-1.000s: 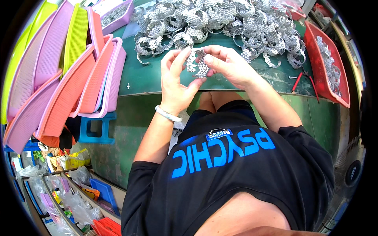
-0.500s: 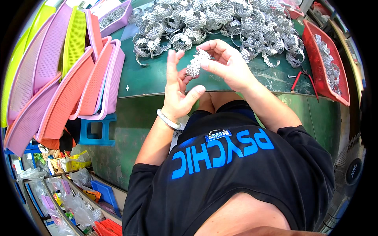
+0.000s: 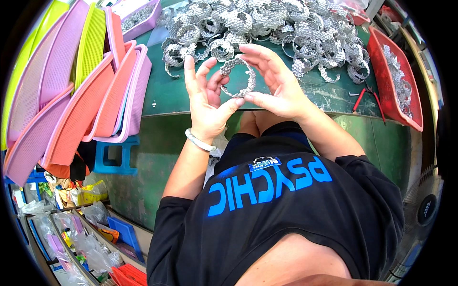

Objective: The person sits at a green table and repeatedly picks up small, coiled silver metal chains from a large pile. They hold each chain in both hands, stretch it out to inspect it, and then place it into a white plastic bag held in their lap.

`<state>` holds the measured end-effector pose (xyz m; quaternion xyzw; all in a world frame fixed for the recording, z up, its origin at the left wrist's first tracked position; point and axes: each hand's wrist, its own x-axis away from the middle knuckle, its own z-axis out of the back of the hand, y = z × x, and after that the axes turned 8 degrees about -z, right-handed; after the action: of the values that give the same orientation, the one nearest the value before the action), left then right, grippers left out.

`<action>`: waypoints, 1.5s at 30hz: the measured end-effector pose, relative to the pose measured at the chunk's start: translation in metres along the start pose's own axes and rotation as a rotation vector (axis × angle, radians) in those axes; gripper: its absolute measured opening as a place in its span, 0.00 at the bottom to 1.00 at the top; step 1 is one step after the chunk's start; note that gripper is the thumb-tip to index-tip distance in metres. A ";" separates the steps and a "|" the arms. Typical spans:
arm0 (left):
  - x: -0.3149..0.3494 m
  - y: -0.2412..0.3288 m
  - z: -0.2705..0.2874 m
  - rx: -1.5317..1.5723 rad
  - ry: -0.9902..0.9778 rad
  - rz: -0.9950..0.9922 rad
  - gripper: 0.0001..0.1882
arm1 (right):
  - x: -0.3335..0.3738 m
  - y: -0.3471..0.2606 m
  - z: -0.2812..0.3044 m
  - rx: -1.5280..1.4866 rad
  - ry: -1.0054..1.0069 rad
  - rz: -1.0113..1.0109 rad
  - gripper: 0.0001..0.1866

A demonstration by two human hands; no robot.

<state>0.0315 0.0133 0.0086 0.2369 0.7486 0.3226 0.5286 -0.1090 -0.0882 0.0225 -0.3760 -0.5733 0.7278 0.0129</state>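
A silver sparkly strip (image 3: pixel 248 81) is bent into an open ring between my two hands, above the near edge of the green table (image 3: pixel 167 97). My left hand (image 3: pixel 206 102) holds its lower left end with thumb and fingers; a pale bracelet sits on that wrist. My right hand (image 3: pixel 274 83) curls around the ring's right side, thumb under it, fingers over the top. Just beyond my hands lies a big heap of similar silver rings (image 3: pixel 267 24).
Several pink, yellow and orange mesh trays (image 3: pixel 71 90) lean stacked at the left. A red basket (image 3: pixel 381 62) with silver pieces stands at the right, red-handled pliers (image 3: pixel 360 97) beside it. A pink tray (image 3: pixel 140 19) sits far left. A blue stool (image 3: pixel 114 155) is below.
The bunched silver piece I held close between my hands has been opened out into a round ring. Both hands have spread apart slightly.
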 end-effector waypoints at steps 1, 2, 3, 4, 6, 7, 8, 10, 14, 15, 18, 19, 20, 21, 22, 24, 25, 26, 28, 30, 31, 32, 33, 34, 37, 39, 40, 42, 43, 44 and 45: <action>0.000 0.000 0.000 -0.024 0.000 -0.011 0.62 | 0.000 0.000 0.000 -0.013 -0.003 -0.010 0.41; -0.001 0.001 0.001 -0.049 0.000 -0.022 0.62 | 0.000 0.001 0.000 -0.023 -0.004 -0.011 0.41; -0.002 0.001 0.000 -0.072 -0.003 -0.032 0.62 | 0.001 0.002 0.001 -0.033 -0.004 -0.012 0.42; -0.002 0.002 0.000 -0.084 0.001 -0.037 0.62 | 0.001 0.003 0.001 -0.043 -0.003 -0.014 0.42; -0.002 0.003 0.000 -0.108 0.009 -0.048 0.62 | 0.000 0.003 0.000 -0.079 -0.005 -0.025 0.42; -0.002 0.003 0.000 -0.128 0.007 -0.061 0.62 | 0.000 0.003 0.000 -0.098 -0.006 -0.030 0.42; -0.002 0.003 0.000 -0.148 0.005 -0.073 0.62 | 0.000 0.003 0.000 -0.094 -0.007 -0.034 0.42; -0.002 0.002 0.001 -0.180 0.001 -0.097 0.62 | 0.000 0.002 0.001 -0.084 -0.008 -0.041 0.43; -0.002 0.003 0.000 -0.268 -0.006 -0.135 0.62 | 0.002 0.001 0.003 -0.091 -0.001 -0.088 0.42; -0.003 0.003 0.000 -0.299 -0.007 -0.144 0.62 | 0.002 0.001 0.004 -0.098 0.001 -0.112 0.41; -0.003 0.004 -0.002 -0.354 0.000 -0.182 0.61 | 0.003 0.001 0.003 -0.201 0.004 -0.182 0.40; -0.002 0.004 -0.003 -0.393 0.006 -0.198 0.61 | 0.003 0.001 0.002 -0.249 0.006 -0.205 0.40; -0.001 0.004 -0.003 -0.432 0.012 -0.213 0.61 | 0.003 0.002 0.002 -0.275 0.001 -0.212 0.39; -0.001 0.004 -0.003 -0.470 0.015 -0.228 0.60 | 0.003 0.002 0.002 -0.302 -0.002 -0.220 0.39; -0.001 0.004 -0.003 -0.509 0.013 -0.246 0.60 | 0.002 0.003 0.002 -0.329 -0.004 -0.228 0.38; 0.000 0.002 -0.003 -0.586 0.011 -0.283 0.59 | 0.002 0.002 0.002 -0.363 -0.017 -0.270 0.37; 0.000 0.002 -0.003 -0.620 0.015 -0.281 0.58 | 0.002 0.002 0.002 -0.380 -0.024 -0.292 0.37; 0.001 0.003 -0.004 -0.654 0.020 -0.280 0.58 | 0.003 0.002 0.003 -0.406 -0.037 -0.316 0.36; 0.001 0.006 -0.006 -0.727 0.010 -0.261 0.57 | 0.004 0.003 0.005 -0.458 -0.063 -0.363 0.36; 0.000 0.011 -0.008 -0.799 -0.021 -0.226 0.56 | 0.004 0.008 0.005 -0.546 -0.080 -0.393 0.36; 0.000 0.011 -0.009 -0.817 -0.009 -0.232 0.55 | 0.004 0.010 0.005 -0.590 -0.087 -0.408 0.36; -0.001 0.010 -0.011 -0.834 0.002 -0.238 0.54 | 0.005 0.012 0.006 -0.617 -0.093 -0.421 0.37; -0.001 0.010 -0.011 -0.852 0.013 -0.244 0.53 | 0.006 0.014 0.007 -0.643 -0.098 -0.434 0.37; -0.001 0.010 -0.012 -0.864 0.006 -0.240 0.53 | 0.006 0.015 0.008 -0.670 -0.103 -0.446 0.37; 0.000 0.010 -0.012 -0.880 -0.005 -0.226 0.52 | 0.007 0.016 0.008 -0.656 -0.109 -0.449 0.38; 0.000 0.010 -0.012 -0.861 -0.003 -0.218 0.51 | 0.007 0.016 0.009 -0.645 -0.097 -0.447 0.38; 0.000 0.009 -0.011 -0.849 0.001 -0.202 0.51 | 0.007 0.016 0.009 -0.639 -0.090 -0.446 0.38; 0.001 0.008 -0.010 -0.826 0.009 -0.169 0.51 | 0.007 0.017 0.009 -0.627 -0.084 -0.443 0.38; 0.001 0.008 -0.010 -0.819 0.010 -0.163 0.50 | 0.007 0.017 0.009 -0.622 -0.082 -0.441 0.38; 0.001 0.008 -0.010 -0.812 0.012 -0.156 0.50 | 0.007 0.016 0.009 -0.612 -0.076 -0.440 0.38; 0.001 0.008 -0.010 -0.804 0.012 -0.149 0.50 | 0.007 0.015 0.008 -0.602 -0.069 -0.439 0.37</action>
<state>0.0221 0.0170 0.0161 -0.0452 0.5812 0.5518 0.5964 -0.1124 -0.0972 0.0068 -0.2064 -0.8288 0.5187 0.0382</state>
